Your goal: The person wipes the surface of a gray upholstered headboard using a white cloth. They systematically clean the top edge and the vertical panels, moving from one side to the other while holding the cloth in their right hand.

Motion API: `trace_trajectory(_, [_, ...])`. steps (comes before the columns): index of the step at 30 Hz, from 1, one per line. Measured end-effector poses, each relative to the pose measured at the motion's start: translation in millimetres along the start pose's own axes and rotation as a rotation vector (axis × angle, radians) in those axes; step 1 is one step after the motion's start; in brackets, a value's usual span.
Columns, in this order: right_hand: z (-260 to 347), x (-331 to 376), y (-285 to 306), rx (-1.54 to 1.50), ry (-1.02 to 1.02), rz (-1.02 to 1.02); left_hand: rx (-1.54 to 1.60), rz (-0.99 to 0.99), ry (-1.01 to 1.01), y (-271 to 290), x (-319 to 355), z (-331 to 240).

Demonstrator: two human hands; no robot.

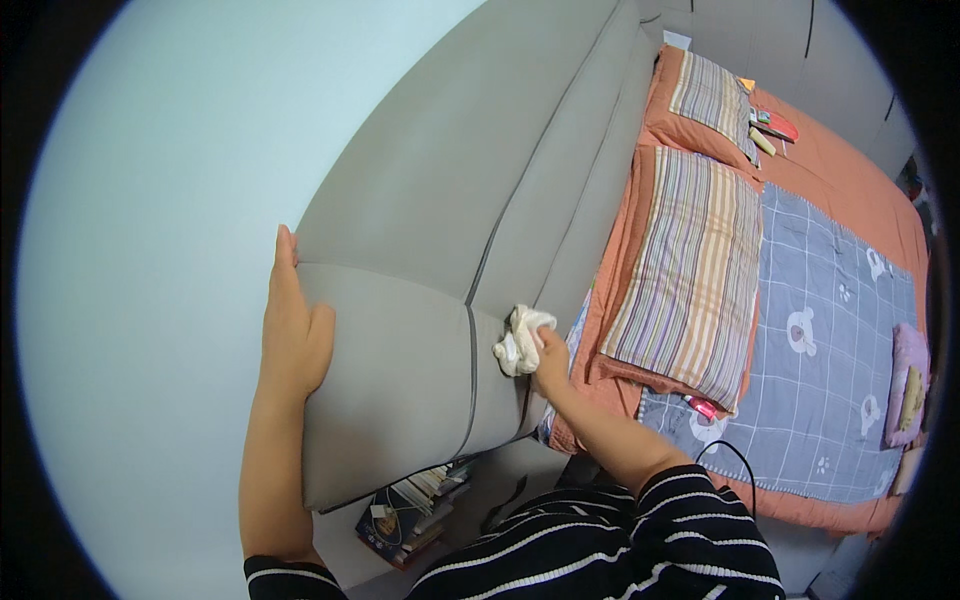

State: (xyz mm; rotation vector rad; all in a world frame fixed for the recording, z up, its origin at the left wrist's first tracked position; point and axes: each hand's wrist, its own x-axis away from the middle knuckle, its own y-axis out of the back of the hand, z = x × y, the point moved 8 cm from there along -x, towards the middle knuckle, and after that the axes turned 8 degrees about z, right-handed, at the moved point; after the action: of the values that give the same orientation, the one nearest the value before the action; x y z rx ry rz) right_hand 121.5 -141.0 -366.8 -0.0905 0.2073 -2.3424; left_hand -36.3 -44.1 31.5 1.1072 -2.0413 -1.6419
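Observation:
My right hand (551, 364) grips a crumpled whitish cloth (521, 342) against the padded front of a grey headboard (400, 330). The cloth lies just right of a dark piping seam, near the bed. My left hand (296, 330) is at the headboard's far left edge, beside the pale wall (170, 300). Its fingers are stretched out and the thumb rests near the upholstery; it holds nothing.
On the bed to the right are striped pillows (685, 270), a grey checked blanket (815, 350) with bear figures and orange bedding (830, 180). A small pink-red item (701, 407) lies by the nearer pillow. Stacked books (405, 520) stand below the headboard's near end.

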Motion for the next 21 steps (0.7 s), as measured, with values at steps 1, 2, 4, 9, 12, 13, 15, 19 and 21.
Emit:
trace_trajectory(1, [-8.0, -16.9, 5.8, 0.117, -0.085, 0.059, -0.103, 0.005, -0.069, 2.1, -0.7, -5.7])
trace_trajectory(2, [22.8, -35.4, -0.5, 0.105, -0.037, 0.155, -0.203, 0.024, -0.123, -0.2, 2.2, -7.7])
trace_trajectory(4, [65.8, -61.8, -11.3, 0.205, 0.035, 0.146, -0.32, 0.07, -0.197, -9.4, 4.8, -21.4])
trace_trajectory(9, [86.5, 1.4, -48.4, 0.267, 0.325, 0.073, -0.398, 0.145, -0.205, -18.4, 2.6, -24.5])
trace_trajectory(12, [74.6, 25.5, -35.7, 0.307, 0.105, 0.265, -0.451, 0.157, -0.195, -21.6, -0.8, -25.6])
trace_trajectory(13, [76.3, 50.6, -34.6, 0.338, 0.187, 0.283, -0.441, 0.159, -0.193, -22.5, 0.7, -24.5])
trace_trajectory(15, [89.2, 110.9, -40.6, 0.284, 0.218, 0.494, -0.427, 0.147, -0.175, -17.9, 4.8, -22.0])
trace_trajectory(19, [109.0, 152.8, -36.8, 0.217, 0.44, 0.463, -0.437, 0.15, -0.202, -20.0, 4.8, -24.2])
trace_trajectory(21, [86.1, 129.4, -52.6, 0.192, 0.333, 0.416, -0.42, 0.144, -0.211, -18.7, 4.6, -24.7])
